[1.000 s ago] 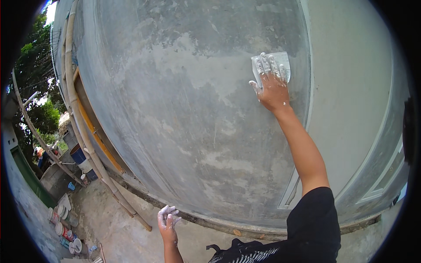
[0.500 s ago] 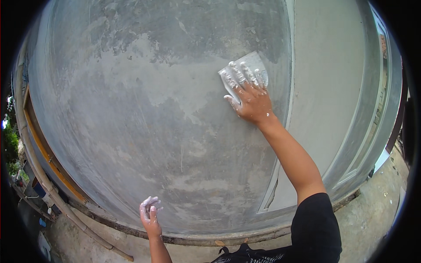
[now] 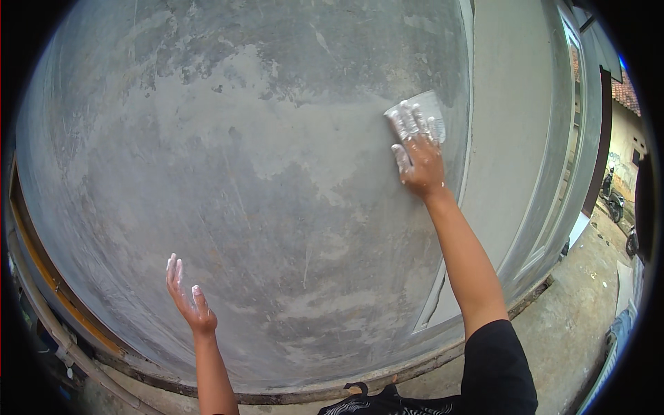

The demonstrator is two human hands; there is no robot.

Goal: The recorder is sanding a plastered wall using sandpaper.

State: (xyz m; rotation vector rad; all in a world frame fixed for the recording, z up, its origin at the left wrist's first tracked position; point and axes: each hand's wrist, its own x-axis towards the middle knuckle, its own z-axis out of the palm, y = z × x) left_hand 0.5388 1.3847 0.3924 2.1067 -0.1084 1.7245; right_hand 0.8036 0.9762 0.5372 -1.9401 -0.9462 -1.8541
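A grey, patchy plastered wall (image 3: 228,180) stands in front of me. High on its right side my right hand (image 3: 420,155) presses a thin, pale, stiff-looking sheet (image 3: 433,106) flat against the surface. Its fingers lie across the sheet and are coated in white paste; the sheet's exact kind I cannot make out. Lower left, my left hand (image 3: 190,294) is raised with its palm partly turned inward, the thumb apart from the fingers. White paste covers those fingertips too, and nothing is held there. Whether it touches the wall I cannot tell.
A raised vertical edge (image 3: 472,104) and a smoother pale panel (image 3: 505,131) border the wall on the right. At the left run a yellow-brown wooden frame (image 3: 52,277) and a bamboo pole (image 3: 59,335). Concrete ground (image 3: 553,339) and a parked motorcycle (image 3: 611,196) appear at right.
My right hand and the sheet have shifted right in the view. My left hand has risen and moved left, its fingers straightening from a curl. The view itself has turned somewhat.
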